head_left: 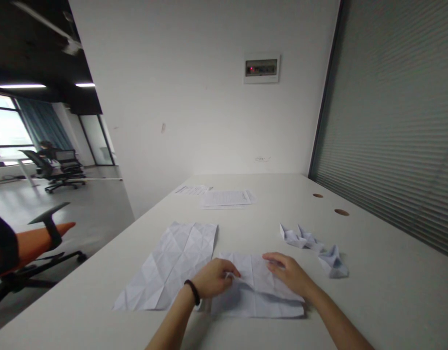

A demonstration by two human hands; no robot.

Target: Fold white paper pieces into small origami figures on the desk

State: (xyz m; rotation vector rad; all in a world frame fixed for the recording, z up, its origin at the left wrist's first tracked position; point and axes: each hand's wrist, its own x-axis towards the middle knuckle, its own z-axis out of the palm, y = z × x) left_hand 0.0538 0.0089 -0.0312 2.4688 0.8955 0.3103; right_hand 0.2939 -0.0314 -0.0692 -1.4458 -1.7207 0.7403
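A creased white sheet of paper (258, 304) lies in front of me, with its upper part raised in a fold. My left hand (214, 279), a black band on its wrist, pinches the fold's edge between thumb and fingers. Resting on the far right part of the same sheet, my right hand (287, 274) has its fingers stretched out and apart. To the left lies a larger creased sheet (173, 262) covered with a grid of fold lines. Small folded paper pieces (333, 262) sit on the right, beyond my right hand.
The white table (377, 301) reaches back to the wall. Printed sheets (226, 198) lie at its far end. Two round holes, one of them the nearer hole (341, 212), are near the right edge. An orange chair (34, 243) stands at left; a person sits far behind.
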